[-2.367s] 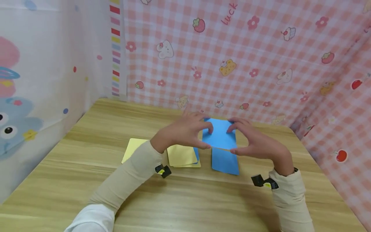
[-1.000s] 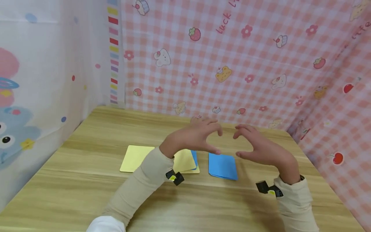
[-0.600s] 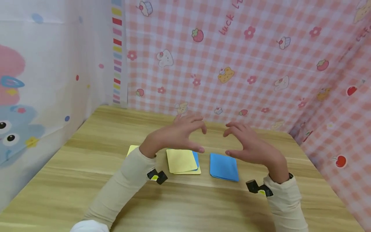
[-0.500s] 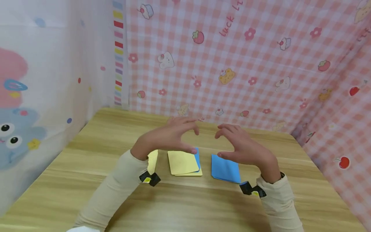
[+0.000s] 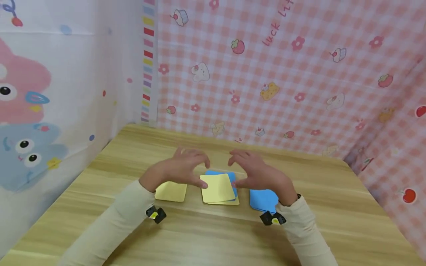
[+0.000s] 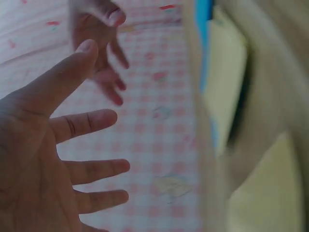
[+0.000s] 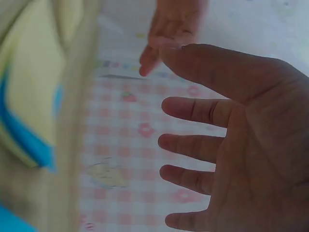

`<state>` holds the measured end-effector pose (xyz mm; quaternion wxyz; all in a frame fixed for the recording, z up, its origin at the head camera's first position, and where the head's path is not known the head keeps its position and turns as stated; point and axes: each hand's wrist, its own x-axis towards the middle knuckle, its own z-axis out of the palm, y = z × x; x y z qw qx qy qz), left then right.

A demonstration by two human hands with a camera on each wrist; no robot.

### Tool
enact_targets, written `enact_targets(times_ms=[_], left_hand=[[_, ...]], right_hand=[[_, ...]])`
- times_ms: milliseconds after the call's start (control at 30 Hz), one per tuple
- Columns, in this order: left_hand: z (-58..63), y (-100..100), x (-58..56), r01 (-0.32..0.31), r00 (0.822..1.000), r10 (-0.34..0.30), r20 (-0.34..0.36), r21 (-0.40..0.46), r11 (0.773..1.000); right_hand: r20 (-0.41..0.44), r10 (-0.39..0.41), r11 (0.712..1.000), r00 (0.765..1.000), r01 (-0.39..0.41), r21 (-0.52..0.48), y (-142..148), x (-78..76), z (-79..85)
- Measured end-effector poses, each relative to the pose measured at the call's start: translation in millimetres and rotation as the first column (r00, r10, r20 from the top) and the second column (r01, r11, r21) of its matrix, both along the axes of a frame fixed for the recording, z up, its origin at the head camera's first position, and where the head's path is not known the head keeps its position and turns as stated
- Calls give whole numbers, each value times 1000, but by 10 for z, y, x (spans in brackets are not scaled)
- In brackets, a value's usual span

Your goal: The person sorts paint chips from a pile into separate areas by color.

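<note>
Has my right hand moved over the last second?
Yes, leftward. In the head view, your right hand was right of the blue stack; now it reaches left past that stack, toward the middle yellow-topped pile.

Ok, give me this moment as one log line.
left hand: fingers spread, empty; right hand: fingers spread, empty; middle stack: yellow on top, blue beneath; yellow card: left of stack; blue cards: right of stack
</note>
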<state>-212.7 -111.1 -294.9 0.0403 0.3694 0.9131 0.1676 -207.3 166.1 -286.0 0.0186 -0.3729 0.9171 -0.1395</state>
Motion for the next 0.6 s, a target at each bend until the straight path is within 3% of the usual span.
enact_targets(times_ms=[133,267,400,600], left_hand=[[-268,194,-17,-8,993,27,117,-155,988],[-419,286,-12,-25,990,56,133,-223,974],[-493,316,-29,-53,990,84,116,-254,966],[-548,348,-85,-64,988,98,123,-255,965]], right_hand=[[137,8,998,991,-16,61,-23,-142,-314],[275,1,995,961,-27,93,-35,-229,-543],[306,-13,989,952,-32,141,-36,-286,-666],[267,10,988,964,-51,144,-30,-311,-697]])
